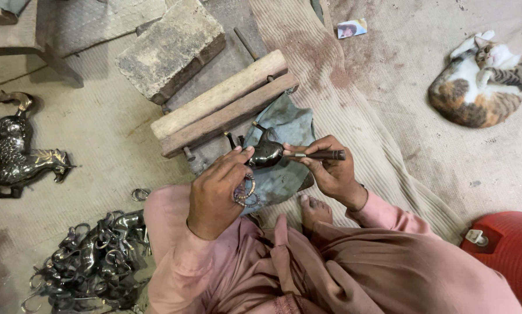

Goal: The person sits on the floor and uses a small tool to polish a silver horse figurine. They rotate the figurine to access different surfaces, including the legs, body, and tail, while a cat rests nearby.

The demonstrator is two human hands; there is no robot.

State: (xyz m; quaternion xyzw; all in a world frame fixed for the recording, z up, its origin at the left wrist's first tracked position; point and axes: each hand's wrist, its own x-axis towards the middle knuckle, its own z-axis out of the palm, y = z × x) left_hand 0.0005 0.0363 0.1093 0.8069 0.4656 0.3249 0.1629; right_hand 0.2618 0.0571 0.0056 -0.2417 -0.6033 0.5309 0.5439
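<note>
A small dark metal figurine is being worked on by a person seated on the floor, seen from above over pink sleeves and a pink lap. The step in hand appears to be the filing or engraving of the figurine's surface. The left hand is closed over the piece from the left, its fingers curled against the glossy body and pinning it on a blue-grey cloth beside a pair of wooden bars. The right hand is wrapped around a slim dark-handled tool, held level, with its tip touching the figurine's right side. The figurine thus lies between the two hands, touched by the left fingers and by the tool. The next stroke would seem to call for a steady left grip and a short, controlled push of the tool. A bare foot shows just below the hands. To the left lie two finished metal horses and a heap of dark metal parts; a stone block sits above the bars. A calico cat lies curled well apart at upper right.
</note>
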